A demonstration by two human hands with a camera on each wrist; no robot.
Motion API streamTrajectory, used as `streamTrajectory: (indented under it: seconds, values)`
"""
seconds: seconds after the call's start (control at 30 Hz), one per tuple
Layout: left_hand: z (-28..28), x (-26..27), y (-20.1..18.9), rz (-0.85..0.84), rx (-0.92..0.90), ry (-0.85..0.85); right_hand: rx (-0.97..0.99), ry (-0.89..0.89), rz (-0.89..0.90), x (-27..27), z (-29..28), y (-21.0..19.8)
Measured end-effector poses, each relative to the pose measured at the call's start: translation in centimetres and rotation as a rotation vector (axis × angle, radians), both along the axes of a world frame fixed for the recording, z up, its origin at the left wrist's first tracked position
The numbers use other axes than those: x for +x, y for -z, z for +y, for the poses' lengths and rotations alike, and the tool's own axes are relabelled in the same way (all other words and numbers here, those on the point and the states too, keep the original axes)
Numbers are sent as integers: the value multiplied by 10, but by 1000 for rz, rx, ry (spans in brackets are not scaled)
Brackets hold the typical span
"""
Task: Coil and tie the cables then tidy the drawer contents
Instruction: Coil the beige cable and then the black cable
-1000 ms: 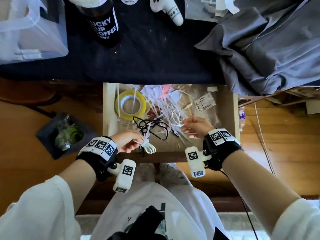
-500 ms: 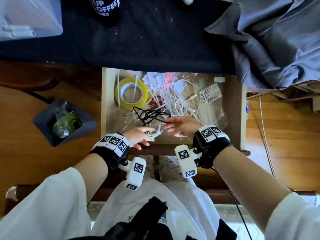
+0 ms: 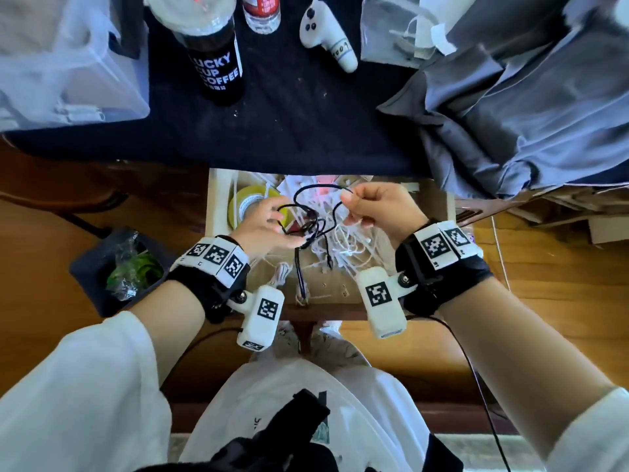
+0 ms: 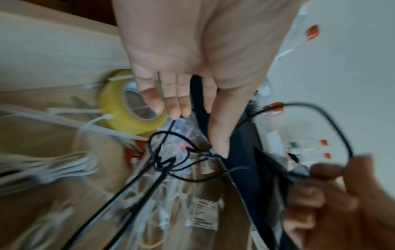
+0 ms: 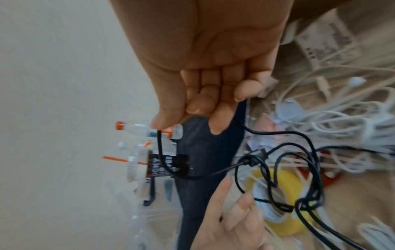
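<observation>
A: Cable [image 3: 308,212], the black one — where is it?
B: Held up over the open drawer [image 3: 218,199], tangled in loops between both hands, with two strands hanging down toward the drawer's near edge.
A: Start big. What is around it?
B: A dark counter [image 3: 289,124] beyond the drawer, with a grey cloth [image 3: 527,107] heaped on its right, a clear bag [image 3: 64,63] on its left and a coffee cup [image 3: 218,63] between them. A bin [image 3: 92,267] stands on the floor to the left.
A: And in the drawer?
B: A yellow tape roll [image 3: 243,202] at the left, a heap of white cables [image 3: 343,240] and zip ties in the middle.
A: The right hand [image 3: 381,212]?
B: Fingers curled, pinching the cable near one end.
A: The left hand [image 3: 262,226]?
B: Fingers straight and spread, reaching into the tangle; the wrist view shows fingertips [image 4: 220,145] at a loop, none curled round it.
</observation>
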State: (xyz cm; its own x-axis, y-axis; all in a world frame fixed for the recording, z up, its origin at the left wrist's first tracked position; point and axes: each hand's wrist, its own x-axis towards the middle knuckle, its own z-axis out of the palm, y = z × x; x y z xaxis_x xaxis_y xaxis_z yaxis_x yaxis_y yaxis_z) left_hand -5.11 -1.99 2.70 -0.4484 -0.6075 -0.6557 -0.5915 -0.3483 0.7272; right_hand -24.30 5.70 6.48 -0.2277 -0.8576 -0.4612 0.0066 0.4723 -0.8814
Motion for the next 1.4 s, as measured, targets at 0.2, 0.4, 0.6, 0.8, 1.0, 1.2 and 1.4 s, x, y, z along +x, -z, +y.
streamTrajectory:
  seconds: [0.2,0.4,0.6,0.8,1.0,1.2,1.4]
  values:
    - [-8,-30,-29,55,-249,84,-246,20,-122,-5,-11,-68]
    - [-26,-30,-61,252,-127,-135,-362,264,-124,-41,-7,-99]
    - [-31,-25,-88,531,97,-189,-386,376,-151,-58,-2,-101]
    - [-30,-28,-100,679,110,-219,-352,420,-177,-63,-1,-96]
    - [-33,-25,-107,815,171,-184,-300,480,-167,-66,-2,-95]
    - [-40,-28,-109,949,265,-109,-229,472,-101,-70,-7,-89]
    - [-42,-43,-109,1066,424,-163,-211,318,6,-55,-14,-76]
